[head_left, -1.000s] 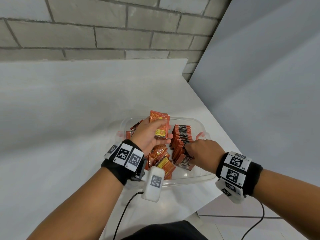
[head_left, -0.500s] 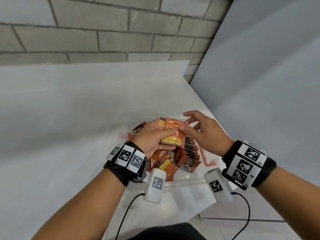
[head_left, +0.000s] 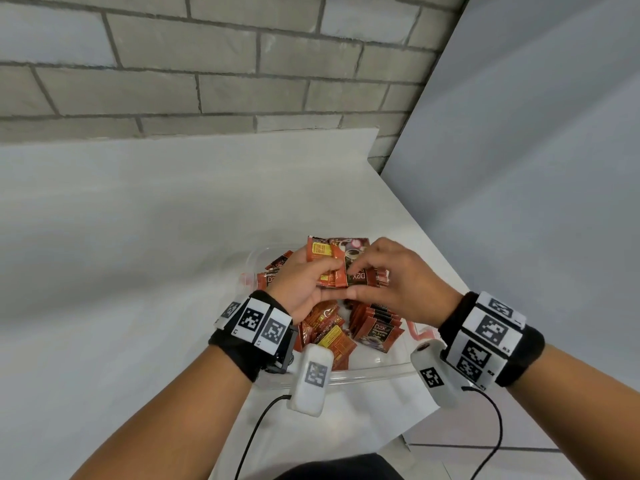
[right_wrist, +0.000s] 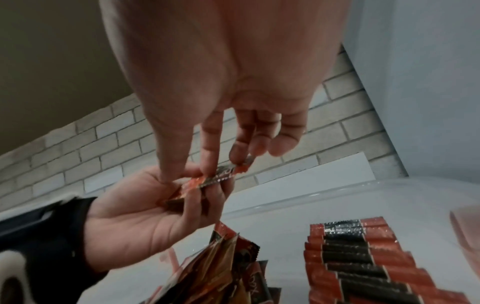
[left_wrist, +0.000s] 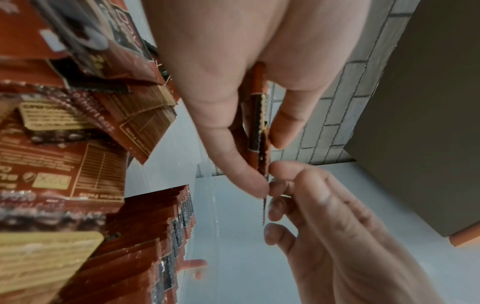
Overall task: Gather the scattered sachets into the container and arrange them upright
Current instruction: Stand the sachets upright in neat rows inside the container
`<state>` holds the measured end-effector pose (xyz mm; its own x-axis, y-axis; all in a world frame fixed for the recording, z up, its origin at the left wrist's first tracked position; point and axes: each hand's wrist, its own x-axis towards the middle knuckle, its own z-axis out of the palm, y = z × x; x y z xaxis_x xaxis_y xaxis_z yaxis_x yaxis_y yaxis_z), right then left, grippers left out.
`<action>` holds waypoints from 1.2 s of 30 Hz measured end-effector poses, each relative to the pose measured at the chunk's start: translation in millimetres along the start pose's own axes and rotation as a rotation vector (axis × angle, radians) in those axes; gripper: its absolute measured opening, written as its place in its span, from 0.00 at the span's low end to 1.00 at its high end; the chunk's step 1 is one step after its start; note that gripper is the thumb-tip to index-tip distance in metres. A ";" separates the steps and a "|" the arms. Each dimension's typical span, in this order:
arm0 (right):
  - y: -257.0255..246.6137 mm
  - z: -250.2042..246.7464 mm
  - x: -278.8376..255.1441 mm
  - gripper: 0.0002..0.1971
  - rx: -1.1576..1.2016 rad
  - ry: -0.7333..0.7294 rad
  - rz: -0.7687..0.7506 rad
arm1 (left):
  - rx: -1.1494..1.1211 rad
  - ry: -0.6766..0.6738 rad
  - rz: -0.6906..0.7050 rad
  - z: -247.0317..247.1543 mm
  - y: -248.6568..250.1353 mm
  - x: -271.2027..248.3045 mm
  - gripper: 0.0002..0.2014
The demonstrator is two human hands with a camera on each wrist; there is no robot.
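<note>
From the head view, the left hand point(head_left: 301, 285) and right hand point(head_left: 398, 289) both pinched a small stack of sachets point(head_left: 332, 261) above the clear container point(head_left: 363, 372) on the white tabletop point(head_left: 138, 237). The left wrist view showed thumb and fingers point(left_wrist: 233, 156) clamped on the sachets' edges. The right wrist view showed an upright row of sachets point(right_wrist: 363, 257) in the container.

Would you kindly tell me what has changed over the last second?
The right hand rose from the upright row of sachets and now pinches a dark sachet in the left hand's bunch, above the container. The left hand's grip, the row and the loose pile stayed.
</note>
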<state>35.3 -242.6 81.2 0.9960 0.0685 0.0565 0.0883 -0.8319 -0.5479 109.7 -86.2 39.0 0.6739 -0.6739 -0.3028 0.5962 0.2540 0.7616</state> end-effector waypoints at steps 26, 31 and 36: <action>-11.2 -2.3 11.5 0.15 0.521 0.091 0.506 | 0.034 -0.027 0.022 -1.6 -2.8 1.1 0.16; -4.1 -15.0 1.5 0.07 0.598 0.113 0.492 | 0.049 0.043 0.020 -3.6 -3.4 4.7 0.15; 9.9 -23.6 -23.6 0.05 -0.029 -0.058 0.295 | 0.076 0.125 0.037 -6.6 -4.7 7.9 0.07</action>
<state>12.5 -265.5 94.2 0.9775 -0.1484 -0.1498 -0.2049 -0.8359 -0.5093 115.2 -88.2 29.3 0.7466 -0.5723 -0.3392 0.5385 0.2205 0.8132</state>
